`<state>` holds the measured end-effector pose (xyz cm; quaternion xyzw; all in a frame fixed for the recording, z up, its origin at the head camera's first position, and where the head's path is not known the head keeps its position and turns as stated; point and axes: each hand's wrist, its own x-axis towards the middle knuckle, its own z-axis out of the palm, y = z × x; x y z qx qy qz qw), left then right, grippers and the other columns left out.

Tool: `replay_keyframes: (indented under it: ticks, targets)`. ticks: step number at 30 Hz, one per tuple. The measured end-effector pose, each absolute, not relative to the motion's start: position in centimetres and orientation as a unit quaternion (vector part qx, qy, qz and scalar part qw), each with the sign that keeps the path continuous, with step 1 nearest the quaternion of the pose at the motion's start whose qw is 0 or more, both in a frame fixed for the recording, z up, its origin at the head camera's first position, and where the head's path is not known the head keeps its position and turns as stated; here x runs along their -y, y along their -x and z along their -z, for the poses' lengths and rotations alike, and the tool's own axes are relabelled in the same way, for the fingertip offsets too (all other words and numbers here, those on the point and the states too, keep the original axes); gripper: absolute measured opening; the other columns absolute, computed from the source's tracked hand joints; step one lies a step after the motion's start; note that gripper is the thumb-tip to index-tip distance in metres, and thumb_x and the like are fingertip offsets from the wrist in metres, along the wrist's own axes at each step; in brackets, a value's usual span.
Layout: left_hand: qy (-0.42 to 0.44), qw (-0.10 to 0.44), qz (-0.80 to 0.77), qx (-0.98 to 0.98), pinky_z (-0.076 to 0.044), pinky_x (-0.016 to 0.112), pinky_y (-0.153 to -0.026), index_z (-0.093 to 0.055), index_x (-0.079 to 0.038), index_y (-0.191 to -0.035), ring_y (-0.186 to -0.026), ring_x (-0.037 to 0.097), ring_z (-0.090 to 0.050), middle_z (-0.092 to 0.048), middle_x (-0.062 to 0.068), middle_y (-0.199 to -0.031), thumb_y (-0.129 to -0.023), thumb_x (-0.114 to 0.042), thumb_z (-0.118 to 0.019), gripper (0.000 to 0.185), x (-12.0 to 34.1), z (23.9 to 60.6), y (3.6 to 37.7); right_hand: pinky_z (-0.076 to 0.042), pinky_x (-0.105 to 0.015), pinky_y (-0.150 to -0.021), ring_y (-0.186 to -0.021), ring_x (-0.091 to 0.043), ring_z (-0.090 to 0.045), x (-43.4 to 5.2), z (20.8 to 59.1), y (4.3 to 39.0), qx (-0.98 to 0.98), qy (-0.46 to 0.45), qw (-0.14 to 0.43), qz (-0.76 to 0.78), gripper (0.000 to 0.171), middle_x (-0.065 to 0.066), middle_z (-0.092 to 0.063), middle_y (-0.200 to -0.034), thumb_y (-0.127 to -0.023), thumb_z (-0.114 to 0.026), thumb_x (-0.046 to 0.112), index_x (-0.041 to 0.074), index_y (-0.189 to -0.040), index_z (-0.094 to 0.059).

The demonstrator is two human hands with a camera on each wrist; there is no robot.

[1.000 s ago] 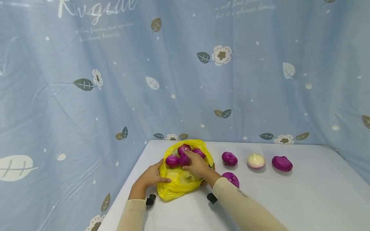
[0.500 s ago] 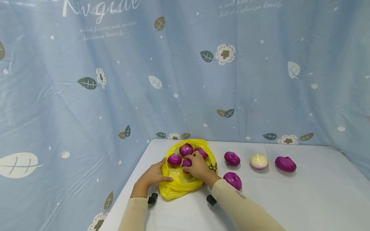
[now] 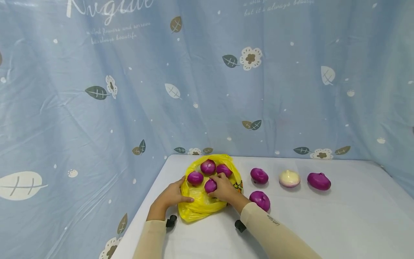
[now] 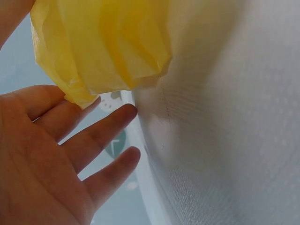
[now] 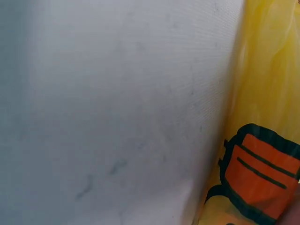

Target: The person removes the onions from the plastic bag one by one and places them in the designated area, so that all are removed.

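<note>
Yellow plastic bag [image 3: 199, 205]: lies open on the white table [image 3: 323, 223], near its far left corner, in front of the blue patterned curtain [image 3: 97, 108]. An orange and black print shows on the bag's right side [image 5: 260, 176].

Red onions in the bag: four. One at the far rim [image 3: 208, 167], one to its right [image 3: 224, 169], one at the left [image 3: 195, 178], one nearer the middle [image 3: 210, 186].

Right hand [image 3: 224, 188]: reaches into the bag from the right, fingers curled over the middle onion and gripping it.

Left hand [image 3: 172, 195]: lies against the bag's left edge, fingers straight and spread [image 4: 101, 136], the plastic touching the fingers; thumb rests on the bag's near left part. It holds nothing.

Loose on the table, right of the bag: a red onion [image 3: 259, 176] just beside it, a white onion [image 3: 289, 179] further right, a red onion [image 3: 318, 181] furthest right, all in a row. A fourth red onion [image 3: 260, 200] lies nearer, beside the right forearm.
</note>
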<state>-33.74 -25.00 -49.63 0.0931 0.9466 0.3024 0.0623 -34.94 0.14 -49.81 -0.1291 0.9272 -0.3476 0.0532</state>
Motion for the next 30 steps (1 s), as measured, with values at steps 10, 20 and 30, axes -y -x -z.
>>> replay_keyframes:
  ticks: [10, 20, 30]
  targets:
    - [-0.089, 0.061, -0.300, -0.948, -0.030, 0.050, -0.110, -0.028, -0.007, -0.154, -0.137, 0.032, -0.037, -0.038, 0.012, -0.152, -0.063, -0.057, -0.085, 0.117, 25.1, 49.9, 33.7, -0.047, -0.051, -0.095, -0.113, -0.033, -0.053, -1.6, 49.5, 33.6, -0.923, 0.127, 0.059, 0.357, 0.078, -0.014, -0.039, -0.134, -0.078, -0.081, 0.038, 0.019, -0.146, -0.047]
    - [-0.094, 0.058, -0.298, -0.948, -0.030, 0.052, -0.110, -0.029, -0.006, -0.153, -0.136, 0.034, -0.038, -0.040, 0.013, -0.151, -0.064, -0.057, -0.084, 0.117, 25.3, 49.7, 33.0, -0.048, -0.054, -0.093, -0.117, -0.034, -0.051, -3.5, 48.3, 31.6, -0.920, 0.132, 0.055, 0.364, 0.084, -0.015, -0.040, -0.141, -0.076, -0.080, 0.050, 0.021, -0.146, -0.045]
    - [-0.097, 0.063, -0.291, -0.950, -0.030, 0.051, -0.110, -0.029, -0.008, -0.154, -0.136, 0.033, -0.038, -0.040, 0.012, -0.151, -0.066, -0.056, -0.083, 0.114, 24.9, 49.5, 33.6, -0.052, -0.050, -0.088, -0.106, -0.027, -0.056, -7.0, 45.0, 29.4, -0.931, 0.141, 0.003, 0.337, 0.080, -0.006, -0.052, -0.122, -0.076, -0.078, 0.053, 0.020, -0.143, -0.050]
